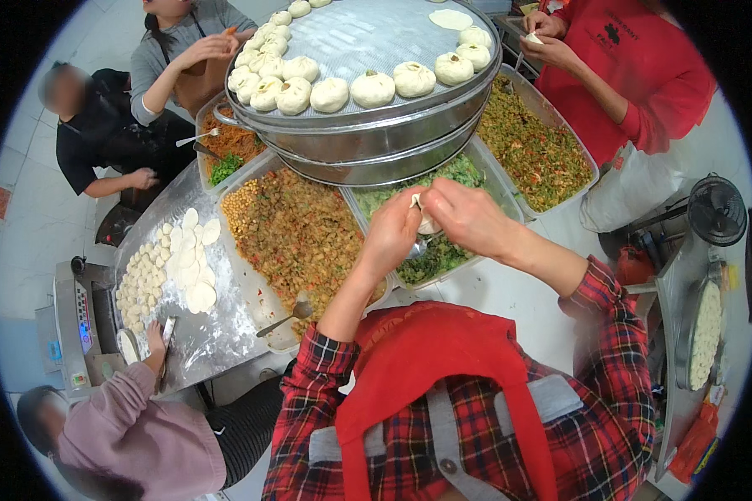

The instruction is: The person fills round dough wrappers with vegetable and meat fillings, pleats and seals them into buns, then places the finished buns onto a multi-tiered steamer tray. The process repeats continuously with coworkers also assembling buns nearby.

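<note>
Both hands meet over a plastic tub of chopped greens [435, 266]. My left hand [391, 227] and my right hand [470, 216] pinch the edge of a dough wrapper [427, 222] between them; its filling cannot be seen. A metal spoon [417, 248] shows just beneath the fingers, and which hand has it is hidden. Beyond the hands stands a stacked metal steamer [376, 147], its top tier bearing rows of pleated buns [373, 89] and one flat dough round [450, 19]. A tub of diced brown filling [301, 232] lies to the left, with a spoon [285, 318] resting in it.
A floured metal table [219, 338] at left carries dough pieces [141, 275] and flat wrappers [191, 263]. Tubs of orange shredded filling [232, 138] and mixed vegetable filling [529, 144] flank the steamer. Several co-workers stand around. A fan [717, 210] is at right.
</note>
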{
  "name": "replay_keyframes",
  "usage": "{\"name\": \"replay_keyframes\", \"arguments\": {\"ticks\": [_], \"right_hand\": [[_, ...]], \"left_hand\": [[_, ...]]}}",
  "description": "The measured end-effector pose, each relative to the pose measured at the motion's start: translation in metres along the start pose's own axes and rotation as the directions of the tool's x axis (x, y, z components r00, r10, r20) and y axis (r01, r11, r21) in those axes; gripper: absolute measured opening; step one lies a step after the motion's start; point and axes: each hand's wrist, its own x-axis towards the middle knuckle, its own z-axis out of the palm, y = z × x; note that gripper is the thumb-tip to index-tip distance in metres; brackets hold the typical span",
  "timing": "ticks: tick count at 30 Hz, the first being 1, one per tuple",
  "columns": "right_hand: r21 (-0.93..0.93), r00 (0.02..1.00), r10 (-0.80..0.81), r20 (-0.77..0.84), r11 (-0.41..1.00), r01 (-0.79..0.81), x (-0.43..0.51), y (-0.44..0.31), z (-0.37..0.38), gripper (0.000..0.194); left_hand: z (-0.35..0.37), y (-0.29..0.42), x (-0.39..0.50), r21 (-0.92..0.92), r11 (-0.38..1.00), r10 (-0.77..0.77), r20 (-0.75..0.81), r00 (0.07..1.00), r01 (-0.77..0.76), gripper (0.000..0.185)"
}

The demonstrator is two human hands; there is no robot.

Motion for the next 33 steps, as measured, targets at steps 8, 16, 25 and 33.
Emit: {"name": "replay_keyframes", "arguments": {"ticks": [8, 16, 25, 33], "right_hand": [[0.001, 0.991, 0.134, -0.017, 0.991, -0.134, -0.003, 0.005, -0.002, 0.015], [0.003, 0.992, 0.124, 0.011, 0.992, -0.124, 0.001, -0.002, 0.003, 0.02], [-0.021, 0.997, 0.06, -0.042, 0.998, -0.061, 0.01, -0.006, -0.003, 0.021], [-0.001, 0.993, -0.007, -0.117, 1.0, 0.007, 0.014, -0.01, -0.007, 0.018]], "left_hand": [[-0.001, -0.002, 0.004, -0.57, 0.808, -0.136, 0.064, 0.989, 0.148, 0.038], [0.008, -0.004, -0.005, -0.468, 0.875, -0.178, -0.067, 0.982, 0.126, 0.058], [0.002, 0.002, 0.004, -0.502, 0.828, -0.323, -0.066, 0.944, 0.249, 0.062], [0.0, 0.023, 0.008, -0.67, 0.622, -0.544, 0.002, 0.839, 0.405, 0.051]]}}
